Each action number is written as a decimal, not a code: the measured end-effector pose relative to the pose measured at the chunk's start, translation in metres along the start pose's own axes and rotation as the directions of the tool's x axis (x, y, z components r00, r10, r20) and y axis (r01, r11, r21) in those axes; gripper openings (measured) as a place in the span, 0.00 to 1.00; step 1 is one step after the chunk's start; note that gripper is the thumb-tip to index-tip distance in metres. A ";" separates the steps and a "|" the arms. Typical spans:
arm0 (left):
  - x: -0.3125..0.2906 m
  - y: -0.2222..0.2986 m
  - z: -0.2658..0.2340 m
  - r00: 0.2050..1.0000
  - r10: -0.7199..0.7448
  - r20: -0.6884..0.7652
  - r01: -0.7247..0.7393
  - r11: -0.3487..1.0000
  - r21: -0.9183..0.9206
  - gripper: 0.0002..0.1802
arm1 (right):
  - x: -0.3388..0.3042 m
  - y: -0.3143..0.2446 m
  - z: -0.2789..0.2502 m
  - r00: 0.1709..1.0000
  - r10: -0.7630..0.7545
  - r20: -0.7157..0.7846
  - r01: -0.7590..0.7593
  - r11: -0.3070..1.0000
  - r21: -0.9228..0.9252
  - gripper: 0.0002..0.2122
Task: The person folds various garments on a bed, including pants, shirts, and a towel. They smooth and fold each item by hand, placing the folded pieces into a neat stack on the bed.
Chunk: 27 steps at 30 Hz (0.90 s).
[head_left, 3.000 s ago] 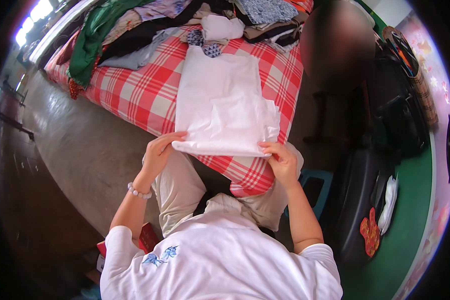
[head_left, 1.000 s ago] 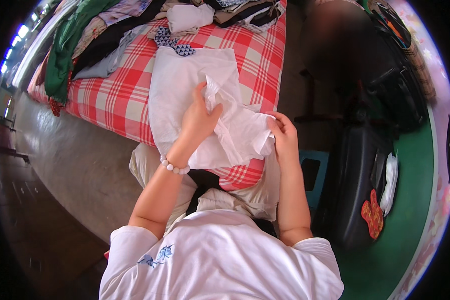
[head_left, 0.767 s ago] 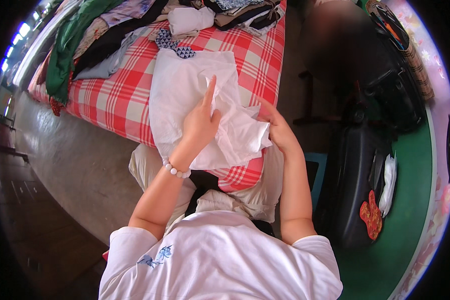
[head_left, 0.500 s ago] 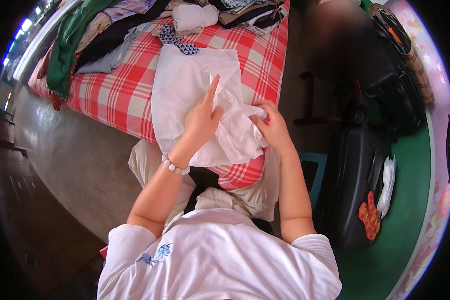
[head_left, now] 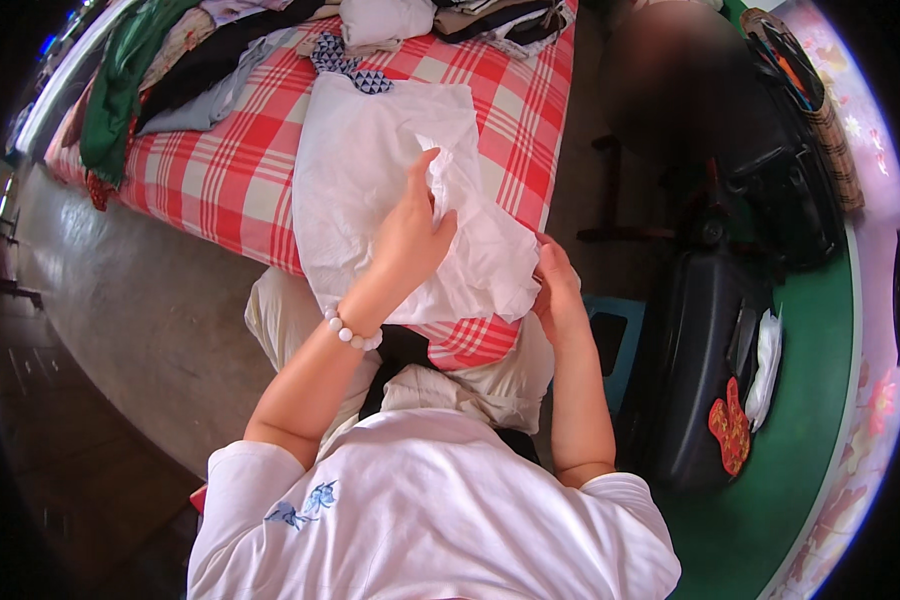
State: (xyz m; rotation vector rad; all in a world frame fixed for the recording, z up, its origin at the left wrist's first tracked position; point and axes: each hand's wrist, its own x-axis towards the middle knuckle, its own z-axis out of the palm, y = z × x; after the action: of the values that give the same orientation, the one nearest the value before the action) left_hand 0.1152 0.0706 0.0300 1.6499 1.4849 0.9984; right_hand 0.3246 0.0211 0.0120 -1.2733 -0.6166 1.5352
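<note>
A white garment (head_left: 355,180) lies partly creased on a red-and-white checked cloth (head_left: 255,175), its near side reaching my lap. My left hand (head_left: 413,240), with a beaded bracelet at the wrist, rests over its middle. That hand's index finger stretches forward and the thumb stands apart, with creased fabric around them. At the garment's right edge is my right hand (head_left: 564,295), its fingers curled at the fabric and partly hidden by it. A strip of blue triangle-patterned cloth (head_left: 372,80) touches the garment's far edge.
Folded clothes (head_left: 385,22) sit at the far side, and a green garment (head_left: 120,110) hangs over the left edge. To my right stand a black case (head_left: 675,360), a blue stool (head_left: 615,335) and a black bag (head_left: 790,200). A blurred person is beyond them.
My right hand has shifted down and right to the garment's edge, and the bunched fabric there now lies flatter. The left hand stays over the middle. The view has shifted slightly.
</note>
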 end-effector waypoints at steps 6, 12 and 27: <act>0.007 -0.010 0.004 0.994 0.001 -0.105 -0.020 0.983 -0.181 0.34 | -0.023 0.000 0.034 0.933 -0.341 0.116 0.359 0.899 -0.251 0.26; 0.003 -0.015 0.004 0.994 -0.007 -0.107 -0.009 0.989 -0.150 0.34 | -0.011 0.028 0.000 0.982 -0.182 0.051 0.189 0.925 -0.331 0.21; -0.008 -0.019 -0.023 0.983 0.088 -0.160 -0.142 0.918 -0.371 0.27 | -0.022 -0.010 0.042 0.923 -0.379 0.060 0.355 0.785 -0.508 0.21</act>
State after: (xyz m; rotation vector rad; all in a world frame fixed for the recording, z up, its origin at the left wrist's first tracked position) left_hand 0.0856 0.0644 0.0228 1.4184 1.1924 1.3967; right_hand 0.2881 0.0140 0.0431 -1.4631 -1.2283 1.0385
